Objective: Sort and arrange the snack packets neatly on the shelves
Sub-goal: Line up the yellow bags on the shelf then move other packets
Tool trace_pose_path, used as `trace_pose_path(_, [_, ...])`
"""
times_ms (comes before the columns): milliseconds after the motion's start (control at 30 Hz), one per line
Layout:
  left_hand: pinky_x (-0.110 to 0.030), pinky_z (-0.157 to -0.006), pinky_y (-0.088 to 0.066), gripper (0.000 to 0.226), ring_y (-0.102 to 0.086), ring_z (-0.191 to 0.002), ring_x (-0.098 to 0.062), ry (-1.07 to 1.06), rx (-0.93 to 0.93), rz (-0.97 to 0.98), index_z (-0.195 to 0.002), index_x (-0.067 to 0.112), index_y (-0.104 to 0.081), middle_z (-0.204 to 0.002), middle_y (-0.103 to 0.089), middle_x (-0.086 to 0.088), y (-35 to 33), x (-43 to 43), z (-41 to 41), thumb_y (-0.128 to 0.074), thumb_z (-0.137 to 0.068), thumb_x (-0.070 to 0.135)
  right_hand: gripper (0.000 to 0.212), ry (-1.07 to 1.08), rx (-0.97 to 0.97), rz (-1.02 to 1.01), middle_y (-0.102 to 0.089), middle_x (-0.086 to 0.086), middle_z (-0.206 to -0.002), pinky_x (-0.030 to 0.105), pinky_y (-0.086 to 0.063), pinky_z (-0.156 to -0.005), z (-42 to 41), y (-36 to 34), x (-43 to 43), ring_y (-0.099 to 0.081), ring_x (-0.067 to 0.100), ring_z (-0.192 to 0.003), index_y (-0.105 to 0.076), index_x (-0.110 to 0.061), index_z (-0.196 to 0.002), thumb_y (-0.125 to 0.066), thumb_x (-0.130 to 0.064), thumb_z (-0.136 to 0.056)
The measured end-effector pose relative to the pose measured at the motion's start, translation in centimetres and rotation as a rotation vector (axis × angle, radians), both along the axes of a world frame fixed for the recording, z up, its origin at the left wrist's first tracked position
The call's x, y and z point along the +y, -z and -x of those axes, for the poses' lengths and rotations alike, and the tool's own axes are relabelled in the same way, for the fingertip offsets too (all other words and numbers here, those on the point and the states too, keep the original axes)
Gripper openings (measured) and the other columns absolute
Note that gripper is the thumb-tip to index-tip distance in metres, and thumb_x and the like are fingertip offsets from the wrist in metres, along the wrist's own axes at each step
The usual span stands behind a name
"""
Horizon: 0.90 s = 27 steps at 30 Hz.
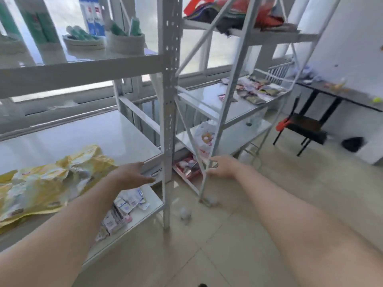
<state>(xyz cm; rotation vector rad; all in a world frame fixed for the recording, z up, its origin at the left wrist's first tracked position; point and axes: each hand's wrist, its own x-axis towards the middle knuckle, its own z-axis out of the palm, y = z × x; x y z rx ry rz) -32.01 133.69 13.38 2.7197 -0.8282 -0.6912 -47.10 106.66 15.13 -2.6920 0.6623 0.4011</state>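
Observation:
Both my arms reach forward, and neither hand holds anything. My left hand is open with straight fingers at the front edge of the near white shelf. My right hand is open by a leg of the second white rack. A heap of mixed snack packets lies on that rack's middle shelf at the right. A crumpled yellow packet lies on the near shelf at the left. Small white and blue packets sit on the shelf below my left arm.
A grey perforated upright stands between the two racks. Pink packets lie on the second rack's bottom shelf, and a white bag lies on the shelf above. Baskets fill the top left shelf. A dark table and chair stand right.

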Motion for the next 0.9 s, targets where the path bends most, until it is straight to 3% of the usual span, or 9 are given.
trace_pose_path(300, [-0.034,-0.098,-0.043,0.073,-0.052,-0.124,-0.025,0.282,-0.082,-0.009,-0.143,0.022,-0.042,-0.141,-0.052,-0.007,-2.5,-20.5,5.5,-0.058,-0.085,0.062,0.070,0.331,-0.083,-0.070,-0.034,0.004,-0.155,0.035,-0.026,-0.114,12.9,-0.1,-15.1,-0.031,0.024,-0.143,-0.036,-0.021,-0.149,-0.060,-0.050,-0.090])
trace_pose_path(500, [-0.035,-0.109,-0.037,0.086,-0.042,-0.136,-0.025,0.342,-0.089,-0.035,-0.152,0.027,-0.028,-0.152,-0.041,-0.004,-2.1,-35.6,9.3,-0.058,-0.082,0.067,0.074,0.452,-0.092,-0.105,-0.037,0.003,-0.154,0.034,-0.032,-0.110,18.5,1.1,-27.7,-0.037,0.023,-0.139,-0.036,-0.023,-0.149,-0.061,-0.054,-0.087])
trace_pose_path(900, [-0.040,-0.114,-0.027,0.082,-0.030,-0.143,-0.025,0.367,-0.123,-0.068,-0.153,0.028,-0.024,-0.158,-0.029,-0.004,-2.6,-59.5,9.6,-0.051,-0.086,0.067,0.074,0.434,-0.064,-0.137,-0.032,0.002,-0.156,0.038,-0.031,-0.114,17.6,1.1,-49.5,-0.034,0.023,-0.141,-0.033,-0.024,-0.150,-0.061,-0.053,-0.088])
